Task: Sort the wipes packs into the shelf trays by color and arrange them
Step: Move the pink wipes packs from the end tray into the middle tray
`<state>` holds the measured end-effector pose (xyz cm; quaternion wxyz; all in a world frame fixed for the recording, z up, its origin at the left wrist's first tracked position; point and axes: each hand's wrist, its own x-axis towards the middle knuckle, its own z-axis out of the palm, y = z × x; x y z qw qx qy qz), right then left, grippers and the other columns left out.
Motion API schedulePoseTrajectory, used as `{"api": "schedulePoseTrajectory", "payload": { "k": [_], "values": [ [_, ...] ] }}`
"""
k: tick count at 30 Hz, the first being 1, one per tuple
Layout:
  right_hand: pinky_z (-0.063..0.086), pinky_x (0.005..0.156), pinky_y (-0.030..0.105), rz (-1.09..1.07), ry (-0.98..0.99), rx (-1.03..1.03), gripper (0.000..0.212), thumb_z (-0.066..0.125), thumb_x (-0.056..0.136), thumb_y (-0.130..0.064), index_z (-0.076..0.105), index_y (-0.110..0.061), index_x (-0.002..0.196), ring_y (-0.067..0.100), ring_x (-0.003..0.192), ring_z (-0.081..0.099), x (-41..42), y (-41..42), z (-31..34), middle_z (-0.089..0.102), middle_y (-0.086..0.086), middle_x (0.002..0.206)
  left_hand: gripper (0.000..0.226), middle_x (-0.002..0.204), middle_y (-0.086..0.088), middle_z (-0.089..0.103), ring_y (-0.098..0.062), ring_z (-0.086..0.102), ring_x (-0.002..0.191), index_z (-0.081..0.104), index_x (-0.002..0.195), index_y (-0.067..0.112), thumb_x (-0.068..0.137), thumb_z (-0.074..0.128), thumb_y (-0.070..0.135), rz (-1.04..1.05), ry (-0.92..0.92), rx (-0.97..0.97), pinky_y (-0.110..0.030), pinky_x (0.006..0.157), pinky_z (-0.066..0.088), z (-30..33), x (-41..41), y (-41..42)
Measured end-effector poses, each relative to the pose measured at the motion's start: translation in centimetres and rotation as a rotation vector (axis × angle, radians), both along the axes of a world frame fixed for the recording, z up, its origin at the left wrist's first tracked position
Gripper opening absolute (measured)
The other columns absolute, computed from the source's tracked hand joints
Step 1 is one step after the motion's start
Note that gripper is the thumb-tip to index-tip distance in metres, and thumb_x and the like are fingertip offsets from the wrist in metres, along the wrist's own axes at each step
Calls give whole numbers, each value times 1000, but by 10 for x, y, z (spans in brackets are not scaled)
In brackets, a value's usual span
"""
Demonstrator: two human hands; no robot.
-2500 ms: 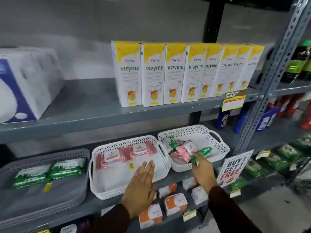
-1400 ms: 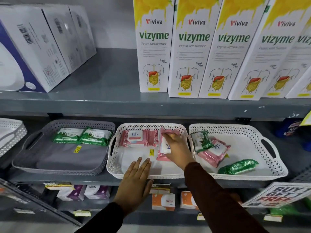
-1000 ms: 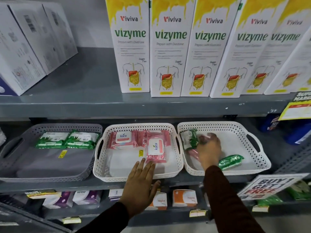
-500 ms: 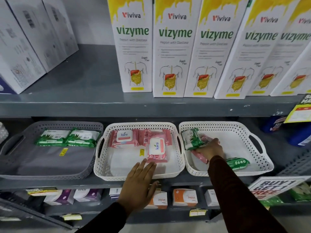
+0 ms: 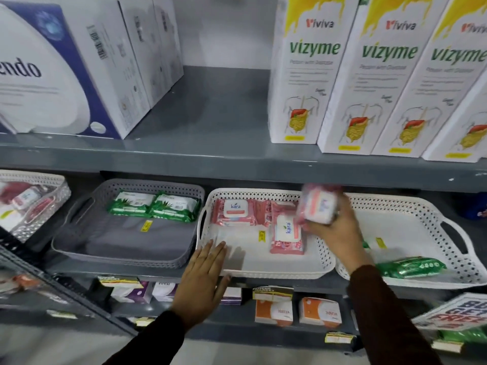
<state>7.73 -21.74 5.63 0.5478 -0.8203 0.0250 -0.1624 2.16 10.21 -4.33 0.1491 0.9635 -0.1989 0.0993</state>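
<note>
My right hand point(image 5: 338, 227) grips a pink wipes pack point(image 5: 317, 204), blurred, held above the right edge of the middle white tray point(image 5: 263, 272). That tray holds two pink packs along its back point(image 5: 235, 212) and a third point(image 5: 287, 234) lying in front of them. My left hand point(image 5: 203, 277) rests flat, fingers spread, on the tray's front left rim. The grey tray point(image 5: 79, 248) on the left holds two green packs point(image 5: 155, 206) at its back. In the right white tray point(image 5: 453, 233) a green pack point(image 5: 411, 266) lies near the front; my right arm hides part of that tray.
The upper shelf point(image 5: 237, 156) juts out just above the trays and carries tall Vizyme boxes point(image 5: 297, 75) and white-blue cartons point(image 5: 66, 67). A clear basket point(image 5: 29, 204) stands far left. Small orange boxes point(image 5: 274, 312) sit on the shelf below; a promo sign point(image 5: 456, 312) hangs at lower right.
My right hand has lifted a pink pack out of the right tray and carried it left toward the middle tray. My left hand has stayed on the middle tray's rim.
</note>
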Motion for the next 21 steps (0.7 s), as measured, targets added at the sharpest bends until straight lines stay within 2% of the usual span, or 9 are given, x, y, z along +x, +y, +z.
{"api": "schedulePoseTrajectory", "payload": {
  "k": [3, 5, 7, 8, 10, 13, 16, 19, 21],
  "values": [
    [60, 83, 40, 279, 137, -64, 87, 94, 51, -29, 49, -50, 123, 5, 105, 62, 15, 64, -17, 59, -26, 117, 61, 157, 1, 31, -17, 10, 149, 28, 151, 18, 98, 38, 45, -14, 4, -5, -39, 119, 10, 1, 3, 2],
    [59, 83, 38, 378, 186, -102, 95, 94, 55, -24, 44, -40, 134, 13, 111, 60, 25, 98, -32, 57, -13, 123, 60, 156, -1, 35, -18, 14, 148, 30, 150, 17, 98, 39, 45, -27, -5, -5, -40, 118, 12, 3, 3, 3],
    [49, 84, 24, 385, 172, -268, 90, 88, 67, -16, 38, -31, 141, 20, 115, 56, 34, 119, -47, 52, 0, 127, 61, 155, -3, 37, -19, 16, 148, 31, 150, 16, 97, 41, 44, -37, -11, 11, -40, 118, 13, 4, 1, 2],
    [47, 82, 23, 379, 171, -382, 84, 82, 74, -13, 38, -30, 143, 24, 116, 56, 37, 126, -52, 53, 5, 129, 61, 154, -4, 38, -20, 16, 148, 32, 150, 15, 97, 41, 45, -31, -8, 23, -41, 118, 14, 4, -1, 2],
    [49, 90, 31, 366, 194, -571, 75, 76, 81, -15, 40, -29, 145, 30, 118, 55, 43, 137, -58, 54, 12, 133, 63, 154, -7, 38, -23, 17, 148, 33, 149, 12, 97, 41, 47, 4, 1, 54, -44, 117, 15, 6, -3, 1],
    [40, 106, 40, 344, 246, -727, 67, 69, 87, -31, 41, -32, 147, 34, 127, 46, 46, 146, -52, 46, 14, 140, 67, 154, -9, 37, -28, 18, 147, 36, 147, 8, 97, 37, 51, 48, 10, 146, -51, 115, 12, 11, -4, -4],
    [49, 101, 40, 296, 193, -528, 46, 63, 91, -32, 55, -26, 136, 28, 117, 56, 33, 132, -36, 55, 9, 130, 70, 154, -10, 35, -29, 21, 146, 36, 147, 6, 97, 33, 55, 17, 6, 200, -51, 115, 10, 13, -5, -24],
    [53, 87, 32, -57, -52, -345, 25, 65, 89, -17, 69, -15, 114, 22, 99, 65, 16, 81, -30, 69, 6, 110, 73, 154, -12, 36, -32, 29, 143, 36, 147, 4, 97, 32, 57, -72, -10, 220, -48, 114, 11, 14, -3, -54],
    [54, 84, 36, -324, -92, -277, 19, 63, 87, -8, 71, -12, 104, 26, 94, 66, 5, 33, -30, 70, 10, 103, 75, 156, -13, 32, -33, 28, 144, 34, 147, 4, 97, 29, 58, -116, -18, 237, -47, 114, 12, 14, -1, -75]
  ]
}}
